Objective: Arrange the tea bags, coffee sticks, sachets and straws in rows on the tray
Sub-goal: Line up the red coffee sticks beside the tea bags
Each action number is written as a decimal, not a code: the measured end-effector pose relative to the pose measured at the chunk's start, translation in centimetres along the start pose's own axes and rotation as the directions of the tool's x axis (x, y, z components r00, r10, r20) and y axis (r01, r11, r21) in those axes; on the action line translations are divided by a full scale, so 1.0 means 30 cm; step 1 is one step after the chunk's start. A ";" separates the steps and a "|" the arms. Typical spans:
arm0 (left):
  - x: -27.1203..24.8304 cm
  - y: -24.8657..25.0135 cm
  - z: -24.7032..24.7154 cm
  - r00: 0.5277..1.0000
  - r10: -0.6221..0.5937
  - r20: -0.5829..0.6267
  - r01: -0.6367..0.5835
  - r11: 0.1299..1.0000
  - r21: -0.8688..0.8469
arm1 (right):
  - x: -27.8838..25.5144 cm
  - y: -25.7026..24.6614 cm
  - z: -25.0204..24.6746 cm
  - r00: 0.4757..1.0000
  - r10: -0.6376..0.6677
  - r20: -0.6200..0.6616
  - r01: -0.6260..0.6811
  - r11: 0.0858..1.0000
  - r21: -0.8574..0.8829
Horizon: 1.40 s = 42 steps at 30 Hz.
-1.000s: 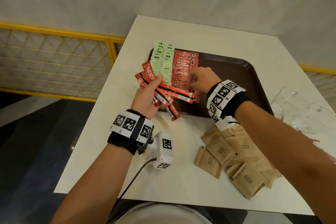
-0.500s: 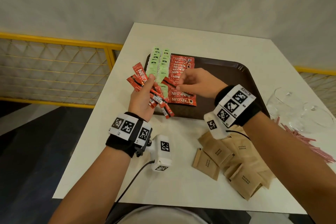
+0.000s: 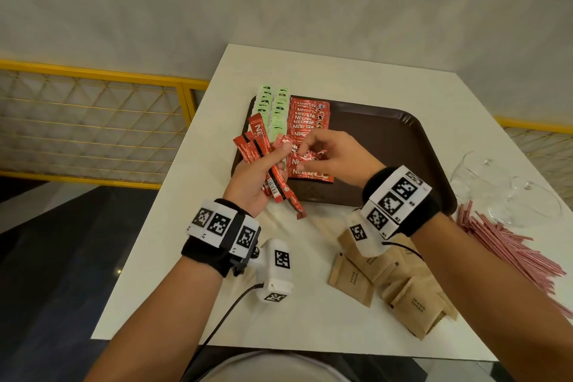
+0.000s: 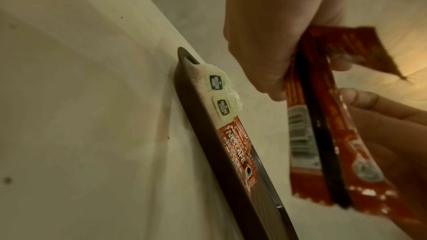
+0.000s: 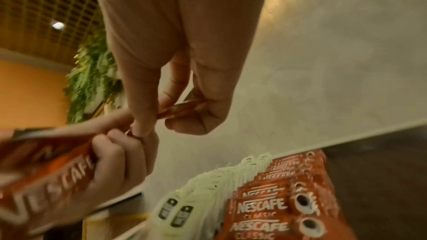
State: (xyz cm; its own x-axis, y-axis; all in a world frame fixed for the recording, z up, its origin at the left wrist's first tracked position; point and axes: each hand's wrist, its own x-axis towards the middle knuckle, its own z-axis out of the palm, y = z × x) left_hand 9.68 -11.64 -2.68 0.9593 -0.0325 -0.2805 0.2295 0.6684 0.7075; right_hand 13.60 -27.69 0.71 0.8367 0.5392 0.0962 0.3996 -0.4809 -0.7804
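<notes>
A dark brown tray (image 3: pixel 387 139) lies on the white table. Two rows of green tea bags (image 3: pixel 273 108) and a row of red coffee sticks (image 3: pixel 307 124) fill its left end. My left hand (image 3: pixel 257 177) grips a fanned bundle of red coffee sticks (image 3: pixel 263 158) over the tray's near-left corner. My right hand (image 3: pixel 328 152) pinches one red coffee stick (image 3: pixel 297 149) at the top of that bundle. In the right wrist view the thumb and fingers (image 5: pixel 148 116) pinch that stick's (image 5: pixel 182 109) end above the laid rows (image 5: pixel 265 207).
Brown sugar sachets (image 3: pixel 390 279) lie in a loose pile on the table before the tray. Pink straws (image 3: pixel 508 245) are heaped at the right beside two clear glasses (image 3: pixel 502 186). A yellow railing (image 3: pixel 93 121) borders the table's left side.
My right hand has left the laid row of coffee sticks, moved back to the bundle in my left hand and pinched one stick. The left hand has barely moved.
</notes>
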 end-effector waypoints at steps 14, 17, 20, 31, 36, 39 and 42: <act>-0.039 0.030 0.042 0.998 0.034 0.051 -0.044 0.979 0.199 | 0.007 -0.075 -0.039 0.961 0.265 0.080 -0.272 0.857 0.437; -0.041 0.017 0.026 0.999 -0.002 0.050 -0.010 0.972 0.234 | 0.014 -0.080 -0.043 0.947 0.319 0.039 -0.264 0.701 0.662; -0.029 0.011 0.010 1.000 -0.006 0.004 0.005 0.971 0.237 | 0.012 -0.083 -0.036 0.930 0.364 0.050 -0.285 0.630 0.722; 0.004 0.019 -0.028 0.999 -0.030 -0.040 0.044 0.912 0.408 | 0.028 -0.058 -0.079 0.975 0.183 0.125 -0.158 0.970 -0.184; 0.014 0.038 -0.050 0.994 -0.002 -0.107 0.030 0.964 0.266 | 0.059 0.006 -0.068 0.941 0.314 0.127 -0.248 0.895 -0.371; 0.025 0.058 -0.065 0.994 0.001 -0.108 0.020 0.982 0.187 | 0.087 0.055 -0.032 0.898 0.402 0.182 -0.261 0.817 -0.514; 0.024 0.062 -0.060 0.995 0.009 -0.098 0.007 0.986 0.168 | 0.125 0.079 -0.003 0.890 0.416 0.184 -0.236 0.768 -0.595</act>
State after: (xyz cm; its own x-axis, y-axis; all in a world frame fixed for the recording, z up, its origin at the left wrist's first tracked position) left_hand 10.51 -9.10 -2.74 0.9407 0.0466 -0.3360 0.2608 0.5339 0.8043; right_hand 17.73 -26.85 -0.73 0.8424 0.4072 -0.3529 0.3323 -0.9082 -0.2547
